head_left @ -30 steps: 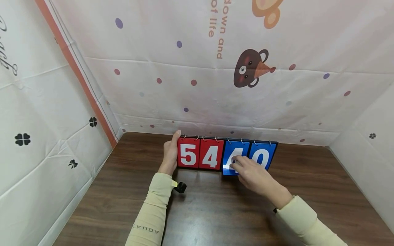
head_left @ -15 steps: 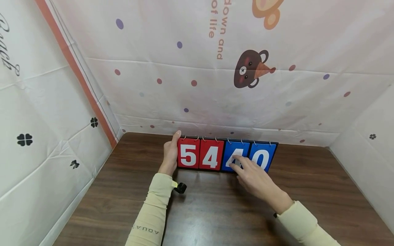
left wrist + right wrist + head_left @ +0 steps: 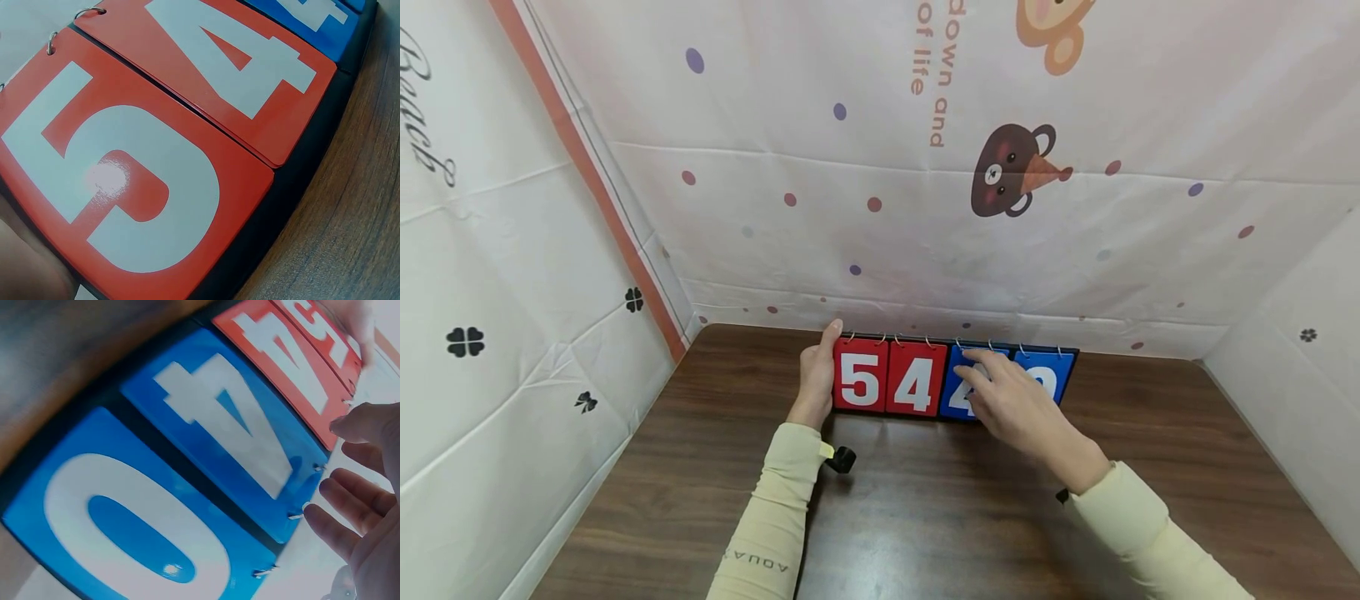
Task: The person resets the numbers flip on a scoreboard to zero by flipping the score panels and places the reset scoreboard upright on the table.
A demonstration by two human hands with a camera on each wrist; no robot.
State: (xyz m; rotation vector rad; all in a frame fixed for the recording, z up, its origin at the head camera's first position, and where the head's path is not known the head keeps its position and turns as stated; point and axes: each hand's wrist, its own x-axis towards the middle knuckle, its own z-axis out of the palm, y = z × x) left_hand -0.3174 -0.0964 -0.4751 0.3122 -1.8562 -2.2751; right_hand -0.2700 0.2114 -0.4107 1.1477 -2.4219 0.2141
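Note:
A flip scoreboard [image 3: 259, 240] with a black backing leans upright on the table, its cards hung on metal rings. From left to right, the head view has a red 5 card [image 3: 860, 379], a red 4 card [image 3: 916, 379], a blue 4 card [image 3: 212, 425] and a blue 0 card [image 3: 134, 519]. My left hand [image 3: 815, 379] grips the board's left end, thumb up along the edge. Before the blue 4 card, partly covering it and the 0, hovers my right hand [image 3: 1022, 408]. Its fingers are spread and loosely bent near the top rings, with nothing held between them.
The scoreboard stands near the back of a dark brown wooden table [image 3: 910, 517]. White printed cloth [image 3: 760, 167] hangs behind and on both sides. A small black device [image 3: 841, 459] is attached at the left wrist.
The blue 4 card, lifted at its lower end a second ago, now lies flat against the board. My right hand has let go and moved up toward the rings. The left hand stays put.

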